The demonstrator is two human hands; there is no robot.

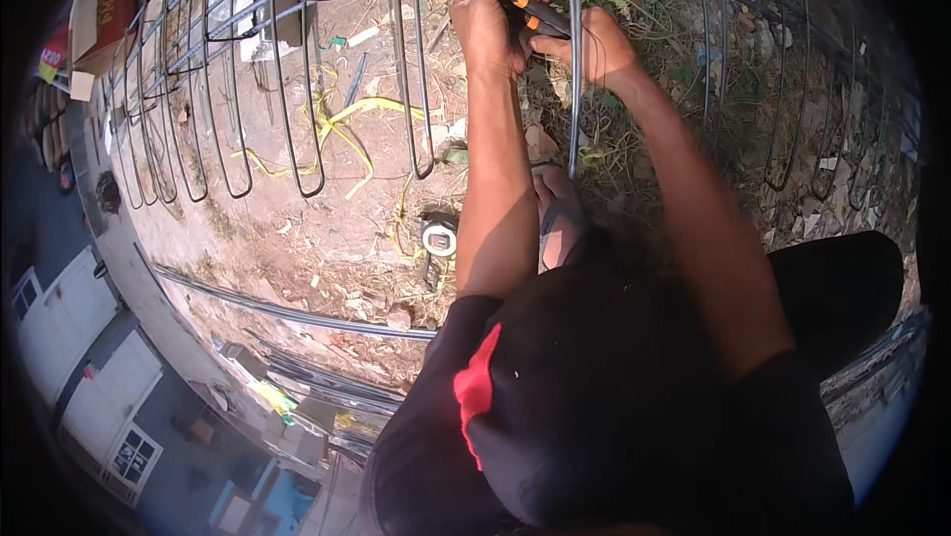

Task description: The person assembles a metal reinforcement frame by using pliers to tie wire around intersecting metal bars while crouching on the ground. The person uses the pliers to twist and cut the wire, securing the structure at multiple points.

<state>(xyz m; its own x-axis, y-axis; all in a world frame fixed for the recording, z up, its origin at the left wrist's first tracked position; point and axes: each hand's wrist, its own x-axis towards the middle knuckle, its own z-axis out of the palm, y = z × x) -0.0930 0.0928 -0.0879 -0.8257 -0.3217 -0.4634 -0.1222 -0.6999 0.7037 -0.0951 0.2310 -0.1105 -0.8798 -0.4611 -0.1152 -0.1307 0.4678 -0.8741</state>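
A pair of pliers (540, 13) with black and orange handles lies across the steel rebar cage (575, 70), its metal jaws toward a crossing of bars at the upper middle. My right hand (601, 49) is closed round the ends of the handles. My left hand (484, 33) wraps the pliers nearer the jaws, its thumb pointing up along a bar. Some of its fingers are hidden behind the tool. Whether the jaws grip a wire cannot be made out.
Long stirrups of the cage hang to left and right. On the dirt lie a tape measure (439, 237) and yellow plastic strips (342, 128). Straight bars (287, 312) run along the ground nearer me. A brown cardboard box (107, 19) stands at the far left.
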